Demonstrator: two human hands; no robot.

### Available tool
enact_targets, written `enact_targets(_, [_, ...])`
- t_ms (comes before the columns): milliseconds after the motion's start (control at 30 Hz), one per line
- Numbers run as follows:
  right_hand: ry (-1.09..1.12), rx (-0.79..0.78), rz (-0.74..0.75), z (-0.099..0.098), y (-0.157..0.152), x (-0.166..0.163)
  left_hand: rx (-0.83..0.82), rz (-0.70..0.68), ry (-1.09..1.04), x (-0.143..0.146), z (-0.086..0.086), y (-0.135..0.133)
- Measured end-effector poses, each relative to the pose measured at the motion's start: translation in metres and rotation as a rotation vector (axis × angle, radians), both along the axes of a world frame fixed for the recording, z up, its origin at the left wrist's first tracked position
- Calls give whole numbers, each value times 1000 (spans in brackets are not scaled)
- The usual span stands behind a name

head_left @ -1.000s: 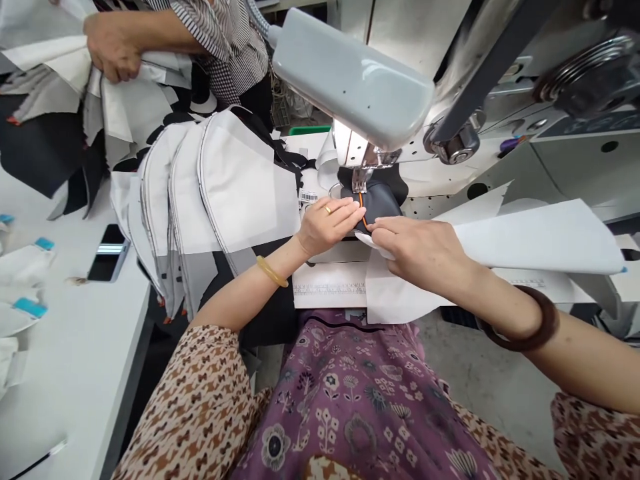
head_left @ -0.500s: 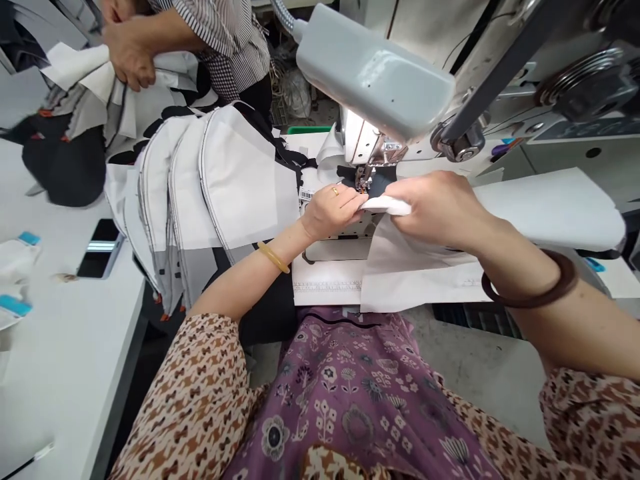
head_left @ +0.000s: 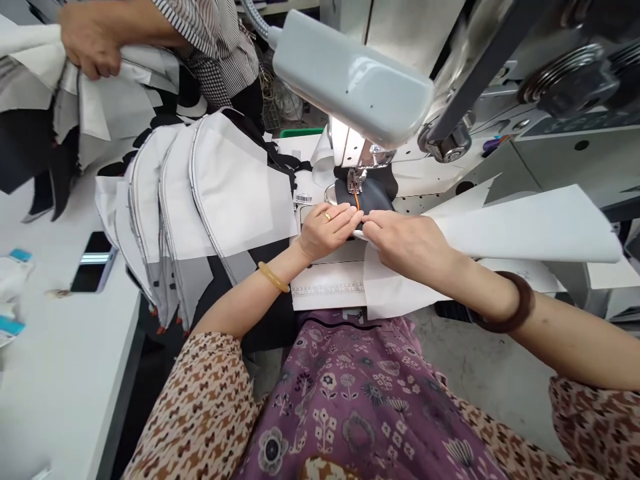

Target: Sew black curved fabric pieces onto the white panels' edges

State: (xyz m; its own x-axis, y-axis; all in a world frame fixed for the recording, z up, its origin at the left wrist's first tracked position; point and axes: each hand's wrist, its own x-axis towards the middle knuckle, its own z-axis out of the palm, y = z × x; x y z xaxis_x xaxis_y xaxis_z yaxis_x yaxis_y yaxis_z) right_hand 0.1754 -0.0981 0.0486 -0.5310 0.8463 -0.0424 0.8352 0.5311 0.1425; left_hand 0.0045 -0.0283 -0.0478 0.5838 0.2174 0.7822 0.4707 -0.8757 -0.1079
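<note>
My left hand [head_left: 327, 230], with a ring and a yellow bangle, is closed just in front of the sewing machine's presser foot [head_left: 356, 180]. Its fingertips pinch the edge of a fabric piece, dark on one face [head_left: 370, 195] and white on the other. Beside it, fingertips almost touching, my right hand [head_left: 407, 241] is closed on the same piece, whose white part [head_left: 395, 290] hangs toward my lap. An orange strand [head_left: 357, 201] runs from the presser foot to my fingers. Exactly how the fingertips grip the layers is hidden.
Stacked white panels with dark edging [head_left: 230, 180] lie left of the machine. A lamp-like grey housing [head_left: 350, 77] hangs above my hands. A phone [head_left: 93, 262] lies on the left table [head_left: 65, 373]. Another person's hand [head_left: 93, 47] grips a fabric bundle at upper left.
Both hands have come toward me, away from the presser foot, showing the orange strand and more dark fabric. My right hand has turned lower. The other person's bundle has shifted left; the view moved slightly.
</note>
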Motion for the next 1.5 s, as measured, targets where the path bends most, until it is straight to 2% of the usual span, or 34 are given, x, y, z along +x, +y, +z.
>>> enact_targets(133, [-25,-51,-72,9,9,-5,-80,97,-25,3,1,3])
enact_targets(300, [3,16,-94,3,6,-8,-48,131,-56,3,6,11])
enact_targets(433, [-2,-37,-199,-15,-9,9,101,108,-52,2,8,13])
enact_targets(567, [88,-230,-252,-42,-13,25,114,11,-23,2,13,8])
enact_targets(633, [160,-321,-293,-48,-12,27,103,-10,1,3,17,4])
enact_targets(733, [225,-403,-382,-37,-11,27,59,51,63,7,24,1])
enact_targets(833, [234,-465,-435,-8,-9,28,21,126,123,13,28,3])
enact_targets(933, [129,-436,-382,22,-3,27,27,122,141,16,30,10])
enact_targets(1033, [-50,-370,-287,39,6,23,62,68,173,15,31,16])
enact_targets(1167, [-152,-299,-227,46,10,19,110,22,194,11,34,22])
enact_targets(1333, [-82,-91,-83,44,5,11,105,30,182,10,32,24])
enact_targets(1500, [-114,-65,-82,37,-6,-12,74,42,131,8,24,21])
